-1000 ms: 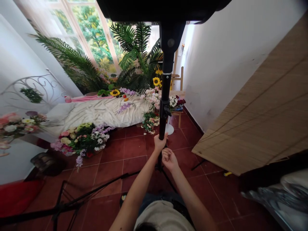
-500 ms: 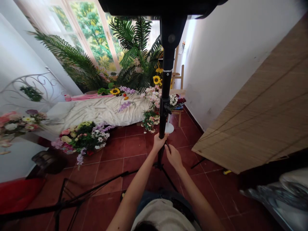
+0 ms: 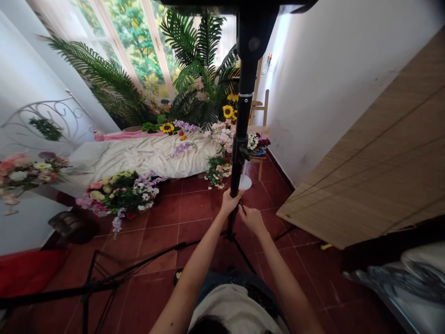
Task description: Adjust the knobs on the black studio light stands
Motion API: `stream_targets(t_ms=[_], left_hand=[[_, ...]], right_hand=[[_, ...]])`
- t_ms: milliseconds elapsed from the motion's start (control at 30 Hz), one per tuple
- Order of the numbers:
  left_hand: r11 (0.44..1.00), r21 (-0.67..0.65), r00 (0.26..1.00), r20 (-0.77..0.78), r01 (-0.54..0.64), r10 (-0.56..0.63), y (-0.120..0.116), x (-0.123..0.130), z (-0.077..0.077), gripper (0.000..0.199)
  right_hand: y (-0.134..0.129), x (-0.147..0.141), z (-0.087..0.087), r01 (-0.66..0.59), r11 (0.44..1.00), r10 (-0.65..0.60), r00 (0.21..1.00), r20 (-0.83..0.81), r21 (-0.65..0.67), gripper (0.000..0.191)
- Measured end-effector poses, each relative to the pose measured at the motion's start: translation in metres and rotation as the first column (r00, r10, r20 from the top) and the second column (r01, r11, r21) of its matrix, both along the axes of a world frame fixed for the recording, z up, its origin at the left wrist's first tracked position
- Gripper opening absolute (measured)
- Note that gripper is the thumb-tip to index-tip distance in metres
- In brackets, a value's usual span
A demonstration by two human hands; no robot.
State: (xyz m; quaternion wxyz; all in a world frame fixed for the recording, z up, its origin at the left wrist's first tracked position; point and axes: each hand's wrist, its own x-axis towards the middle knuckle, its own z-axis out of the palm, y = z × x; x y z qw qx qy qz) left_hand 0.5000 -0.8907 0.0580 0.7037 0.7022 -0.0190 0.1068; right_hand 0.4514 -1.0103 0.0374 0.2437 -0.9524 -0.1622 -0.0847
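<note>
A tall black stand point(image 3: 245, 113) rises in front of me, with a dark fixture across its top at the upper edge of the view. My left hand point(image 3: 230, 202) is wrapped round its pole, below a clamp with a knob point(image 3: 243, 150). Just right of and slightly lower than it, my right hand point(image 3: 252, 219) is closed at a small dark part on the pole, mostly hidden by the fingers. The stand's legs point(image 3: 245, 255) spread out over the red tiled floor point(image 3: 160, 246).
Beyond are a bed with a cream cloth point(image 3: 139, 155), flower bunches point(image 3: 121, 195) and palm leaves point(image 3: 104, 83). Another black stand's legs point(image 3: 104, 283) cross the lower left. A woven blind panel point(image 3: 368, 153) leans in from the right, with a silvery ornate frame point(image 3: 392, 287) below it.
The stand's top has shifted slightly right and up in view. My left hand keeps its grip, while the fingers of my right hand have turned a little at the dark part.
</note>
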Motion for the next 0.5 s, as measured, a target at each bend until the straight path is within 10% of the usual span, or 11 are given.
stream_targets(t_ms=[167,500], left_hand=[[1.000,0.014,1.000,0.016,-0.003,0.003,-0.001,0.001,-0.002,0.039],[1.000,0.003,1.000,-0.018,-0.025,0.025,-0.003,0.002,-0.003,0.041]], right_hand=[[-0.001,0.001,0.006,-0.008,0.954,0.059,0.985,-0.161,0.299,0.051],[0.011,-0.012,-0.006,0.157,0.609,0.398,0.788,-0.470,0.778,0.062]])
